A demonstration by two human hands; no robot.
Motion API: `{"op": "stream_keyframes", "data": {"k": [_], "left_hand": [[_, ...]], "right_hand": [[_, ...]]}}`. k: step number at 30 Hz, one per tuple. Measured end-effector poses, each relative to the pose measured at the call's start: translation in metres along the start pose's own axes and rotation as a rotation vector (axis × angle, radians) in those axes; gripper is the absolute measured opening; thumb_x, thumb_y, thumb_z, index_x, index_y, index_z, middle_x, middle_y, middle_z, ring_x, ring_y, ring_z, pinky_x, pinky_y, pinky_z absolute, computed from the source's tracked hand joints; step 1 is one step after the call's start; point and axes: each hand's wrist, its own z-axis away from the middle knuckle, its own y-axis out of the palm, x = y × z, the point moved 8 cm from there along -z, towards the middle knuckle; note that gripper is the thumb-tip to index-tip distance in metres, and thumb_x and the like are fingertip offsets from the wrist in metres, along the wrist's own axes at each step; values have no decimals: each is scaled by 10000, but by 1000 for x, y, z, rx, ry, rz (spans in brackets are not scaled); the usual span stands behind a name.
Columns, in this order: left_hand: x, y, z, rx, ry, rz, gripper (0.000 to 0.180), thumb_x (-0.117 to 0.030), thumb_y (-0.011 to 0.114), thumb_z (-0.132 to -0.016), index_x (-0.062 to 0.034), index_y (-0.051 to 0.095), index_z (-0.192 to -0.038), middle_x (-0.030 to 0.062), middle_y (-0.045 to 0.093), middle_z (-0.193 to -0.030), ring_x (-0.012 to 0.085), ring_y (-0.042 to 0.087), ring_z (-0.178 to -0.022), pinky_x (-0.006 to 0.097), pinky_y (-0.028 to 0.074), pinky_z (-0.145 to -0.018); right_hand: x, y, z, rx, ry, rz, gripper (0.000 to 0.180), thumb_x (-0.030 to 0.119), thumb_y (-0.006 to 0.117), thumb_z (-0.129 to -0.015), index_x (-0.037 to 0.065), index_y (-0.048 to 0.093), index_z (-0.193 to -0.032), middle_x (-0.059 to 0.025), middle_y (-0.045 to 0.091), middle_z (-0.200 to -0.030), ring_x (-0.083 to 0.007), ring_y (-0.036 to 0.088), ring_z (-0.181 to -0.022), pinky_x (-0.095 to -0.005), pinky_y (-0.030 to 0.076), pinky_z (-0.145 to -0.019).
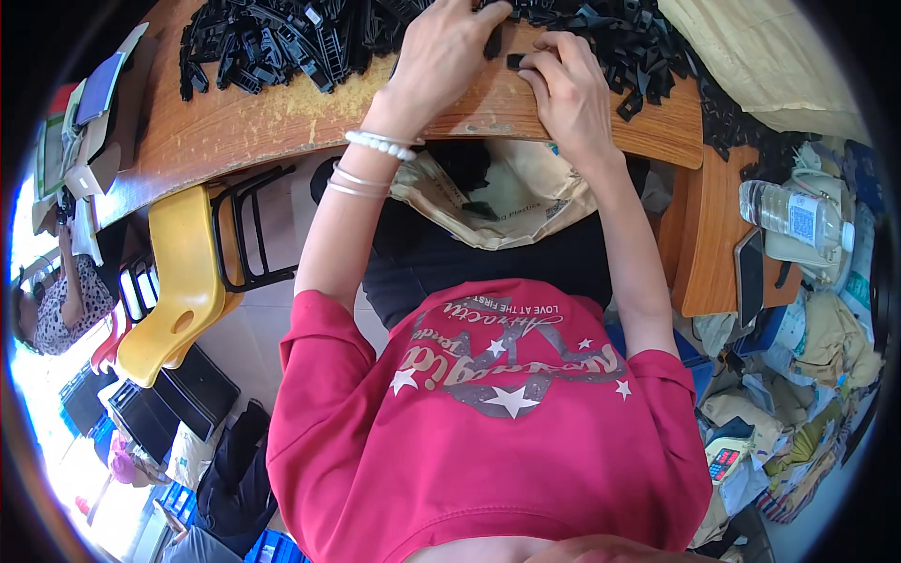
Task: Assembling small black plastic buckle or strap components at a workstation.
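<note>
A heap of black plastic parts point(282, 47) covers the back of the worn wooden table point(216, 131), with a second pile of flatter black pieces point(638, 56) at the right. My left hand point(441, 61), with pale bracelets on its wrist, reaches to the heap's edge. Its fingers are bent around a dark plastic part point(494, 43), mostly hidden by the hand. Just right of it, my right hand point(571, 89) is closed in a pinch, with a small black plastic part point(514, 61) at its fingertips.
An open pale bag point(507, 230) with black pieces inside lies across my lap under the table edge. A yellow chair point(178, 272) stands at left. On the right are a side table point(718, 244), a clear bottle point(793, 211) and a phone point(749, 279). Another person point(70, 300) sits far left.
</note>
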Motion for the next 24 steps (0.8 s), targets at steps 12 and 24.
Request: {"op": "stream_keyframes", "data": {"k": [12, 24], "left_hand": [[-18, 19, 38, 203, 121, -23, 250, -82, 712, -788, -19, 643, -1020, 104, 604, -944, 303, 630, -831, 365, 523, -710], [-4, 17, 48, 177, 40, 109, 215, -146, 740, -764, -22, 703, -936, 68, 631, -927, 271, 617, -867, 363, 512, -743]], "right_hand": [[-23, -47, 55, -68, 348, -125, 214, -7, 719, -809, 4, 685, -1020, -87, 627, -935, -140, 611, -769, -271, 501, -658], [-30, -24, 53, 179, 615, -508, 245, 27, 743, -794, -14, 713, -1034, -77, 637, -868, -146, 585, -734, -270, 480, -668]]}}
